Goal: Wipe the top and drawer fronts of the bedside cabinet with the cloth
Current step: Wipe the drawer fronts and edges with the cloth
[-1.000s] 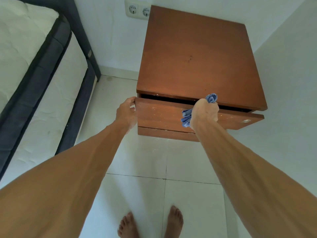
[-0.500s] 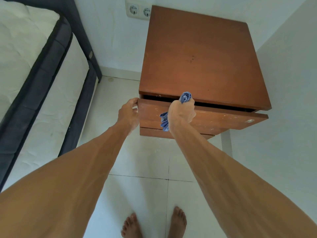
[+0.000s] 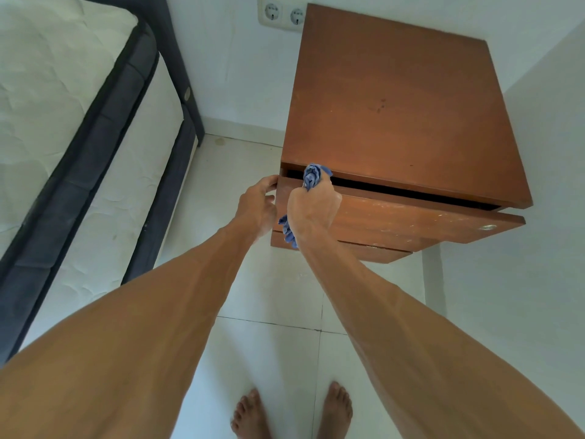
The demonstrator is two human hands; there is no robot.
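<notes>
Nearest the cabinet's (image 3: 395, 99) front, bare feet (image 3: 291, 413) stand on the tiled floor below the open top drawer (image 3: 411, 220). At that drawer's left end, the left hand (image 3: 258, 205) grips its corner, while the right hand (image 3: 313, 205) is closed on the bunched blue cloth (image 3: 311, 175), pressing it to the drawer front. A hard push could likely slam the drawer onto the left fingers. Behind the cabinet, sockets (image 3: 283, 14) sit clear.

Nothing to read here: no words, labels or numbers on the cabinet (image 3: 395, 99), its drawer front (image 3: 411, 220), the cloth (image 3: 311, 177) or the wall sockets (image 3: 281, 14), though they may be too small to tell.
</notes>
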